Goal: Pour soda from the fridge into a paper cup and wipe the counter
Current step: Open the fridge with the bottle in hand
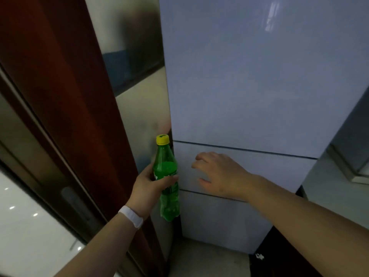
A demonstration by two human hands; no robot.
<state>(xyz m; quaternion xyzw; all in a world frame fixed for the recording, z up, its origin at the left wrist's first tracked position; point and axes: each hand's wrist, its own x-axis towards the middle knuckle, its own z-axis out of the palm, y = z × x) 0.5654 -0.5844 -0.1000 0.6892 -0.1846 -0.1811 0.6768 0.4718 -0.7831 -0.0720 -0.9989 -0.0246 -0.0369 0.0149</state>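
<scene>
Left hand [148,186] grip wrapped round the upright green soda bottle [167,180] at 9 o'clock of the shut fridge [249,96], right hand [221,174] spread and empty at the middle drawer; best carry it level, cap [162,139] on, to the bench.

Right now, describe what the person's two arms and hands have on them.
Both forearms are bare, with no sleeves in view. The left hand has a plain white band round its wrist, smooth and unmarked as far as the picture shows. The right hand and its wrist carry nothing: no glove, ring or watch is visible.
</scene>
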